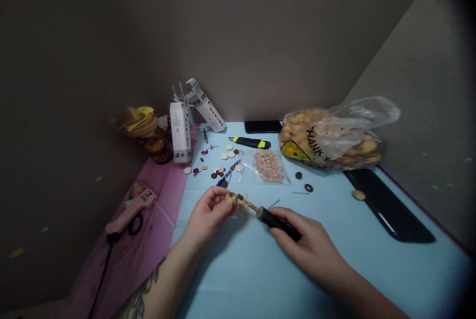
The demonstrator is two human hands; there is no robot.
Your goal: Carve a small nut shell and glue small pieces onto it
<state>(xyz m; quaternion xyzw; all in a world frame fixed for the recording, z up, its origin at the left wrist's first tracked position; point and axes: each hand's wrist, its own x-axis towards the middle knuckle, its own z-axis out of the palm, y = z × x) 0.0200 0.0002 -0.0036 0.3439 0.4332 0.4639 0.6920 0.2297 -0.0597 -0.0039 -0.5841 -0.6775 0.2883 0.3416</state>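
small round tan wooden bead (231, 198) above mid pale blue worktop (260, 279), pinched in left hand (206, 212) fingers | likely light, hard, prone to roll: grip its sides | right hand (312, 247) fingers clamped on black-handled pointed tool (277, 222), tip at bead | smooth flat surface; grey walls (260, 36) close at far and right

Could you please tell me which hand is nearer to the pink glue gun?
Left. The left hand, pinching a small round bead, sits just right of the glue gun, apart from it; the right hand lies farther right, holding a black-handled tool.
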